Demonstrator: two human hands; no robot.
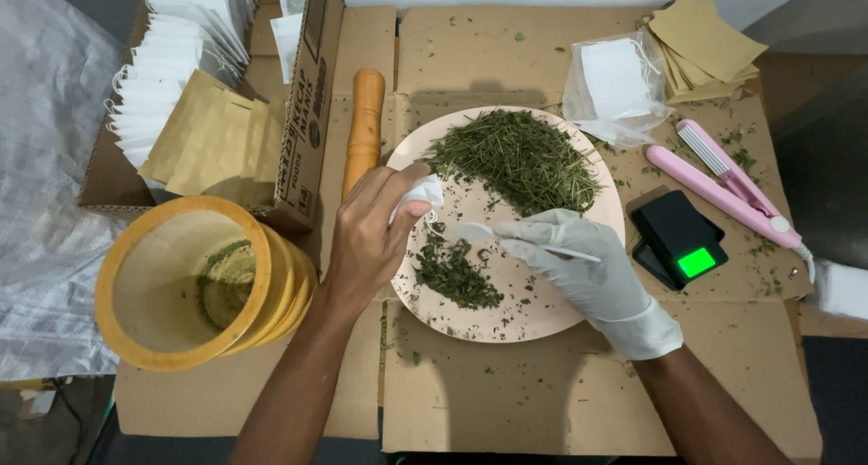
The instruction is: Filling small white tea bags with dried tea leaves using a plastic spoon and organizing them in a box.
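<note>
My bare left hand (372, 234) pinches a small white filter bag (421, 194) over the left rim of a pale pink plate (542, 313). My right hand (579, 261), in a white glove, holds a thin white spoon (475, 232) whose tip points at the bag's mouth. The plate carries a big heap of dried green herbs (515, 157) at the back and a smaller pile (457, 275) near my left hand.
A yellow wooden mortar (181, 284) stands at the left, its orange pestle (364, 126) behind my left hand. A cardboard box (303, 148) holds white bags and brown pouches. At the right lie a black pocket scale (678, 239), a pink heat sealer (723, 189), bagged filters (615, 85), and brown pouches (701, 44).
</note>
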